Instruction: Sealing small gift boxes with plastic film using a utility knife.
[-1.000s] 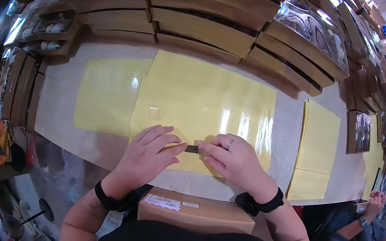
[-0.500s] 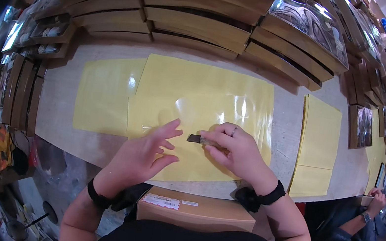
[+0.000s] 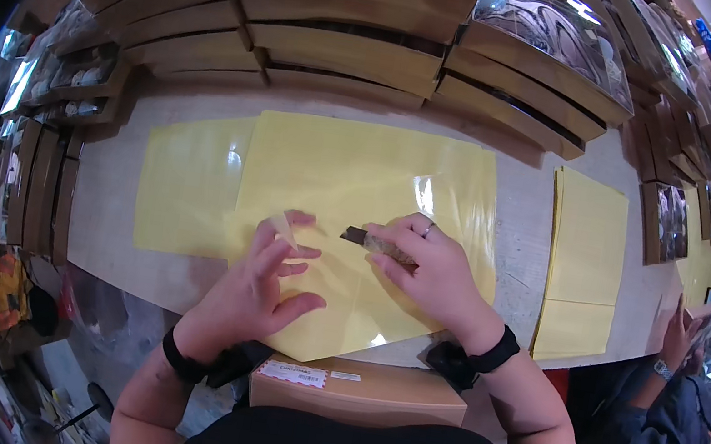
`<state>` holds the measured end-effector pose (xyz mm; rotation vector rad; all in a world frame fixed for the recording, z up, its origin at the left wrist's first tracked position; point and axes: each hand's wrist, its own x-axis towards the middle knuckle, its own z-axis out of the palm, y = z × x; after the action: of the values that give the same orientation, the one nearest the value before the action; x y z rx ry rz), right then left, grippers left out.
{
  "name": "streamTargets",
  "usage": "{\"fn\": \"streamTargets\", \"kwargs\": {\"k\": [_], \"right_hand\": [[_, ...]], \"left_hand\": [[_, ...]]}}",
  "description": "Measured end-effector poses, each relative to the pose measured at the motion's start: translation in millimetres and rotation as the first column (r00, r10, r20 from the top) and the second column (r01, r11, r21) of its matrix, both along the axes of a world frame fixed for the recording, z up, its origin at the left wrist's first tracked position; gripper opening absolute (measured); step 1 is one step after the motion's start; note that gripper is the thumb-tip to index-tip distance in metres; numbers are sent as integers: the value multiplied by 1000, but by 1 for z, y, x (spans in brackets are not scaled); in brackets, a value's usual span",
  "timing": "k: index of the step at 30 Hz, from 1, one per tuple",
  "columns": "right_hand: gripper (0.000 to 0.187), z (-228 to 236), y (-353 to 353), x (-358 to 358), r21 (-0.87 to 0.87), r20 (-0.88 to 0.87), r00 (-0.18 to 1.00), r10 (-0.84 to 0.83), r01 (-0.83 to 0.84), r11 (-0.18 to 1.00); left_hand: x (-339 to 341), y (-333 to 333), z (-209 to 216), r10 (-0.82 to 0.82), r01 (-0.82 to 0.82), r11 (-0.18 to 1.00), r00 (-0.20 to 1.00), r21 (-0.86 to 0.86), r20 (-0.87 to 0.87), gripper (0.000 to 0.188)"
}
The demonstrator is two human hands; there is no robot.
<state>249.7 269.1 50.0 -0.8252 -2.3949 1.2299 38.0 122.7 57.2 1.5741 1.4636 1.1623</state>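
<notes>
My right hand (image 3: 436, 266) grips a short knife (image 3: 390, 249) with a dark flat blade pointing left and a handle that looks wrapped in tape. It hovers over the large yellow sheet (image 3: 327, 167), which has a glossy surface. My left hand (image 3: 260, 277) is over the sheet's left near part, fingers spread and slightly blurred. A small translucent strip (image 3: 285, 228) shows at its fingertips; whether it sticks to them I cannot tell. Under the large sheet's left edge lies a smaller yellow sheet (image 3: 186, 188).
A folded yellow stack (image 3: 583, 265) lies to the right. Cardboard boxes (image 3: 344, 55) line the table's far side; one clear-topped box (image 3: 553, 40) holds items. A closed carton (image 3: 357, 392) stands against me. Other people (image 3: 646, 431) are at both sides.
The large sheet's near corner now reaches lower, over the table edge. My left fingers have risen, with the translucent strip now showing at them. The knife has moved slightly away from me.
</notes>
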Motion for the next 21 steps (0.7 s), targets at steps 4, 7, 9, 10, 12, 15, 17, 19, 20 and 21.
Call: {"fn": "streamTargets", "kwargs": {"k": [4,7,9,10,12,15,17,19,20,21], "right_hand": [[35,1,-1,1,17,-18,999,33,-33,999],[37,1,1,1,78,-20,999,51,-49,996],[36,-1,1,1,58,0,999,42,-42,997],[36,-1,2,0,60,0,999,38,-38,997],[34,-4,3,1,43,-49,999,23,-21,999],[33,-1,4,0,-4,-46,999,-20,20,1000],[33,2,4,-3,-4,-32,999,-39,39,999],[34,2,8,-3,0,-11,998,-64,64,998],[34,1,11,-3,-11,7,998,-65,65,998],[34,1,13,-5,-23,21,998,-57,58,998]], "left_hand": [[0,23,8,-15,54,994,937,100,-349,83],[8,34,11,-103,159,986,825,53,-556,88],[6,34,15,-88,147,988,802,53,-590,81],[4,33,17,-70,131,990,778,52,-624,74],[2,26,25,-30,22,999,872,-23,-489,73],[-5,20,22,177,-172,984,952,42,-250,66],[-14,20,18,313,-269,919,942,288,-119,60],[-18,29,28,380,-228,885,857,406,-347,65],[-19,34,36,427,-198,884,713,423,-557,70],[-22,38,38,370,-104,911,634,399,-680,81]]}}
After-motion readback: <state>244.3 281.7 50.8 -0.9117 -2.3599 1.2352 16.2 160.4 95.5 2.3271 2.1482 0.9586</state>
